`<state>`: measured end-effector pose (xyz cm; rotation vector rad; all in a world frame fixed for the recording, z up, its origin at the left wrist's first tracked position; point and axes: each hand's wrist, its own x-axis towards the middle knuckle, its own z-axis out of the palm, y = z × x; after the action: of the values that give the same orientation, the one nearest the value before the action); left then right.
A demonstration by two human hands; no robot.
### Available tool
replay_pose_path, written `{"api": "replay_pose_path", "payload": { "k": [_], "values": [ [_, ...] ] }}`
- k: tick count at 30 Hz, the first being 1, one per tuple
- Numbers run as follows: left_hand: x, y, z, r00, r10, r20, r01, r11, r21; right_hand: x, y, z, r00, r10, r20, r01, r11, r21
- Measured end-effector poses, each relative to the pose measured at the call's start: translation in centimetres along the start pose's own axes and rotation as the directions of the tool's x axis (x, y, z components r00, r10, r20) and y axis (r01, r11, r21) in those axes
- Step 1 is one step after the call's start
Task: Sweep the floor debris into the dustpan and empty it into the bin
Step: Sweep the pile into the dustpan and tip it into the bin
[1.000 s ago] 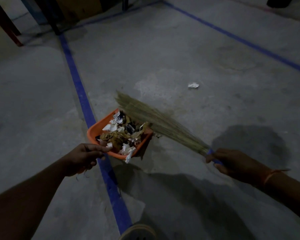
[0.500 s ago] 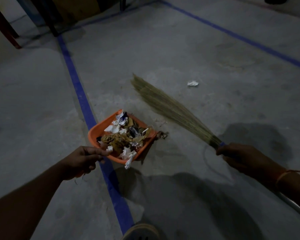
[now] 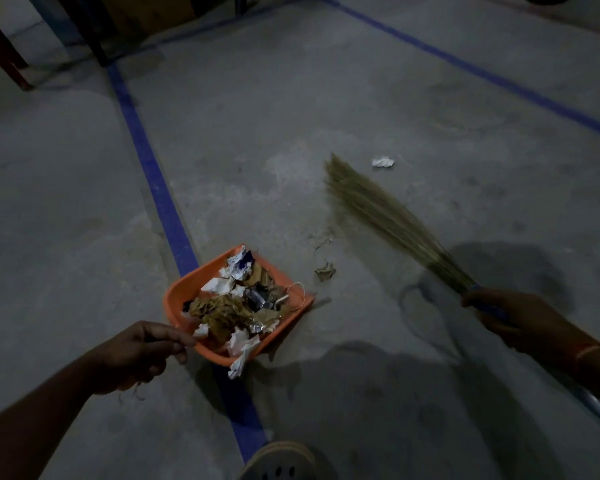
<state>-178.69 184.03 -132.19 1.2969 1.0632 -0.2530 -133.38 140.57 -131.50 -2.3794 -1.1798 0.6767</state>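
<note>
The orange plastic dustpan, heaped with paper scraps, is gripped lower centre by the left hand; the straw broom is clasped by the right hand. A crumpled brown scrap lies between them, a white paper scrap beyond the bristles, dark furniture legs upper left.

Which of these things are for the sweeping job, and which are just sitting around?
For the job:
- broom, held by the right hand
- orange dustpan full of rubbish, held by the left hand
- white paper scrap on the floor
- brown scrap near the dustpan's open edge

Just there:
- blue floor lines
- furniture legs at the far left
- shoe
</note>
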Motion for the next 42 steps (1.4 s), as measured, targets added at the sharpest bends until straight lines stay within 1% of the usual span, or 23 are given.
{"api": "replay_pose_path", "payload": {
  "k": [4, 6, 9, 10, 12, 14, 15, 20, 24, 26, 29, 30, 31, 33, 34, 38, 42],
  "values": [
    [1.0, 1.0, 1.4, 0.999, 0.009, 0.038, -0.009, 1.000, 0.018, -0.5, -1.2, 0.9, 0.998, -0.002, 0.060, 0.001, 1.000, 0.012],
    [1.7, 1.8, 2.2, 0.998, 0.020, 0.060, -0.022, 0.999, 0.031, -1.1, -1.9, 1.8, 0.994, -0.055, 0.094, 0.052, 0.998, 0.037],
    [2.9, 3.0, 3.1, 0.996, 0.038, 0.084, -0.043, 0.997, 0.057, -2.3, -1.8, 4.0, 0.988, -0.119, 0.098, 0.115, 0.993, 0.039],
    [3.3, 3.3, 3.3, 0.995, 0.044, 0.088, -0.049, 0.997, 0.060, -2.9, -1.9, 4.9, 0.983, -0.155, 0.095, 0.154, 0.988, 0.013],
    [3.9, 3.8, 3.6, 0.995, 0.055, 0.086, -0.061, 0.996, 0.059, -3.5, -1.4, 6.5, 0.959, -0.251, 0.132, 0.257, 0.966, -0.027],
    [4.3, 4.1, 3.7, 0.995, 0.065, 0.081, -0.070, 0.996, 0.062, -4.1, -1.5, 7.4, 0.944, -0.273, 0.183, 0.285, 0.958, -0.039],
    [4.5, 4.2, 3.7, 0.995, 0.070, 0.077, -0.075, 0.995, 0.061, -4.3, -1.9, 7.4, 0.943, -0.274, 0.188, 0.283, 0.959, -0.018],
    [5.2, 5.5, 4.9, 0.992, 0.125, 0.026, -0.126, 0.990, 0.060, -4.9, -2.3, 6.9, 0.958, -0.263, 0.112, 0.265, 0.964, 0.003],
    [5.9, 6.7, 5.7, 0.986, 0.166, 0.027, -0.168, 0.984, 0.061, -4.9, -2.1, 6.3, 0.962, -0.271, 0.017, 0.271, 0.962, 0.016],
    [6.4, 7.2, 5.8, 0.985, 0.170, 0.040, -0.172, 0.983, 0.067, -4.9, -2.1, 5.6, 0.967, -0.247, -0.057, 0.250, 0.967, 0.048],
    [6.8, 7.9, 5.9, 0.979, 0.198, 0.041, -0.200, 0.977, 0.068, -4.3, -2.5, 3.8, 0.972, -0.205, -0.114, 0.215, 0.973, 0.081],
    [6.9, 8.1, 6.0, 0.977, 0.210, 0.040, -0.212, 0.975, 0.062, -4.0, -2.6, 3.2, 0.973, -0.184, -0.138, 0.199, 0.975, 0.103],
    [7.0, 8.3, 6.1, 0.975, 0.218, 0.035, -0.220, 0.974, 0.054, -3.7, -2.5, 2.6, 0.979, -0.136, -0.151, 0.154, 0.981, 0.114],
    [7.2, 8.7, 6.3, 0.974, 0.223, 0.031, -0.224, 0.974, 0.043, -2.8, -2.0, 1.4, 0.990, -0.033, -0.141, 0.058, 0.982, 0.180],
    [7.4, 8.9, 6.4, 0.975, 0.220, 0.036, -0.221, 0.974, 0.040, -2.3, -1.6, 0.8, 0.991, -0.004, -0.133, 0.031, 0.979, 0.200],
    [7.9, 9.6, 7.1, 0.976, 0.216, 0.031, -0.217, 0.975, 0.049, 0.4, 0.0, -2.0, 0.988, 0.094, -0.121, -0.070, 0.979, 0.193],
    [8.7, 10.0, 7.5, 0.978, 0.206, 0.038, -0.208, 0.976, 0.071, 3.4, 0.6, -4.1, 0.973, 0.165, -0.159, -0.128, 0.967, 0.221]
  ]
}}
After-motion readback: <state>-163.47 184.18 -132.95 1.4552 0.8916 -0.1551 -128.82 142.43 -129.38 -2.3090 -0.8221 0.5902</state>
